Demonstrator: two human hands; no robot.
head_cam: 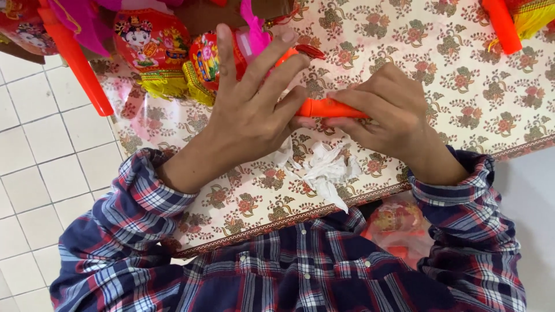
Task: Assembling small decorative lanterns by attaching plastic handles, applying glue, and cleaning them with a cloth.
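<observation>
Right hand (pixel 393 112) has its grip closed round the orange plastic handle (pixel 330 108), which runs leftward out of the fist, above the counter (pixel 462 86). Left hand (pixel 254 107), fingers half spread, pinches the handle's far end beside the red lantern (pixel 203 60). Crumpled white paper (pixel 325 170) lies just below.

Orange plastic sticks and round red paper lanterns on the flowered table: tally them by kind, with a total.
Orange plastic sticks: 3 (one in both hands, one at upper left, one at upper right)
Round red paper lanterns: 3 (picture lantern, flowered lantern, one at the top left corner)
Total: 6
</observation>
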